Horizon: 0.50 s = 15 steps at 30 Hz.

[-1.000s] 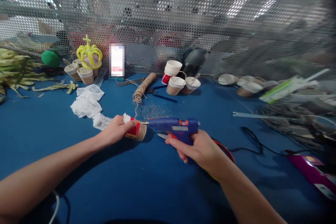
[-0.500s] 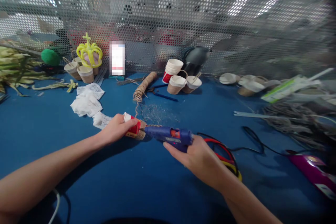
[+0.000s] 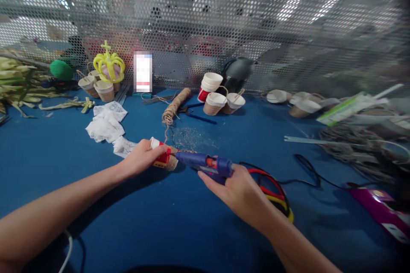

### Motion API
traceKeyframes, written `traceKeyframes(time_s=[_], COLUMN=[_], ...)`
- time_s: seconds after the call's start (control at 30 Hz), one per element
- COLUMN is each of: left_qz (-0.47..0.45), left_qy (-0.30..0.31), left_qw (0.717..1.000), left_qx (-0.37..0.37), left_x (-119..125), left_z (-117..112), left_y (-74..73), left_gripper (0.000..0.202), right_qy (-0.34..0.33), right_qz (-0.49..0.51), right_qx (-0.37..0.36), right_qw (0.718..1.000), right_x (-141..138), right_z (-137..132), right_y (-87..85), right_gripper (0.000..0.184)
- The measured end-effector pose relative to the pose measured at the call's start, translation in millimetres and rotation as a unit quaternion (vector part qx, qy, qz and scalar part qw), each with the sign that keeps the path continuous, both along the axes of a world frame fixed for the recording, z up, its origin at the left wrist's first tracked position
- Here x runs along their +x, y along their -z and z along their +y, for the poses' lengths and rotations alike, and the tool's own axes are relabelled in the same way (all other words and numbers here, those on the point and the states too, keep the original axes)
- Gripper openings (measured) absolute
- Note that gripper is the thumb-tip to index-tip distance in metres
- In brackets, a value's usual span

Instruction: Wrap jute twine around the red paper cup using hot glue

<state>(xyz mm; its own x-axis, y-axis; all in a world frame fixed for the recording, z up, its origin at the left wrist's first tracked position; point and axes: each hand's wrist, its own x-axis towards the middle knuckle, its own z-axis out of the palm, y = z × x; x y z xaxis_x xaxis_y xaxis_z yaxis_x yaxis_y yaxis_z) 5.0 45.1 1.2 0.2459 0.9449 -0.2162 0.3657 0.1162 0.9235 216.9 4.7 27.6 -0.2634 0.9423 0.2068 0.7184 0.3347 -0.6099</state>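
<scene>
My left hand is closed around a red and white paper cup tipped on its side, its far end wrapped in brown twine. In my right hand is a blue glue gun, its nozzle pointing left against or very close to the cup's side where the twine ends. From the cup a strand of twine runs up to a twine roll lying behind it. Fingers of my right hand around the handle are partly hidden.
Behind the hands are blue-handled pliers, stacked paper cups and twine-wrapped cups. White lace lies left. Cables curl beside my right wrist. A yellow crown and a phone stand by the perforated metal screen.
The glue gun and my right hand have shifted slightly left, with the nozzle now higher along the cup's twine edge. My left hand keeps its hold on the cup.
</scene>
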Motion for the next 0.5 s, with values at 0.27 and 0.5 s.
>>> traceKeyframes(time_s=[0.27,0.5], left_qz=[0.01,0.015], left_qy=[0.001,-0.001], left_qw=[1.0,1.0], left_qx=[0.008,0.004], left_x=[-0.8,-1.4], left_z=[-0.6,-0.2], left_y=[1.5,2.1], left_gripper=[0.039,0.04], right_qy=[-0.014,-0.011], right_qz=[-0.01,-0.001], right_qx=[-0.003,-0.02], right_qw=[1.0,1.0], right_x=[-0.9,-0.5], right_z=[1.4,4.0], right_y=[-3.7,-1.7], right_gripper=[0.013,0.013])
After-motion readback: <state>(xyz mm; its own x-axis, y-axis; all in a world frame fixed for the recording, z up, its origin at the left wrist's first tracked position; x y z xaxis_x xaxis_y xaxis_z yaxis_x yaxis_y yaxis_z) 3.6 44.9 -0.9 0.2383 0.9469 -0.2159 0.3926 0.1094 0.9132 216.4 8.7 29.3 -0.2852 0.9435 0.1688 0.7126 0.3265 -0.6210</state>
